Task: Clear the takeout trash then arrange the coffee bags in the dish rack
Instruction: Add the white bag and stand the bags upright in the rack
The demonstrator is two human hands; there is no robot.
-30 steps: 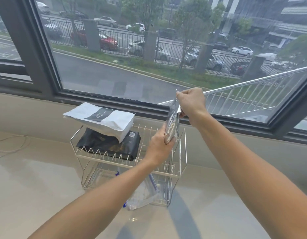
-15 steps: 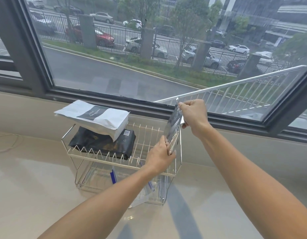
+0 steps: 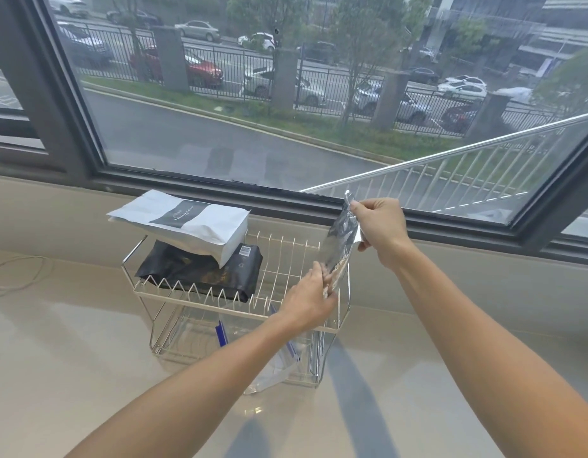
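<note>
A wire dish rack (image 3: 287, 256) stands on the counter below the window. On its left half a black coffee bag (image 3: 203, 272) lies flat, and a white coffee bag (image 3: 183, 223) with a dark label rests on top of it. Over the rack's right end I hold a silver foil coffee bag (image 3: 340, 246) nearly upright. My right hand (image 3: 380, 226) pinches its top edge and my left hand (image 3: 311, 299) grips its bottom edge, just above the rack's wires.
A clear plastic bag with a blue zip strip (image 3: 273, 358) lies under the rack's lower tier. A thin white cable (image 3: 18, 276) runs along the counter at far left. The window sill and dark frame (image 3: 193, 183) sit right behind the rack.
Both hands have lowered the silver bag toward the rack's right end, and it has tilted a little more upright. The other two bags have not moved.
</note>
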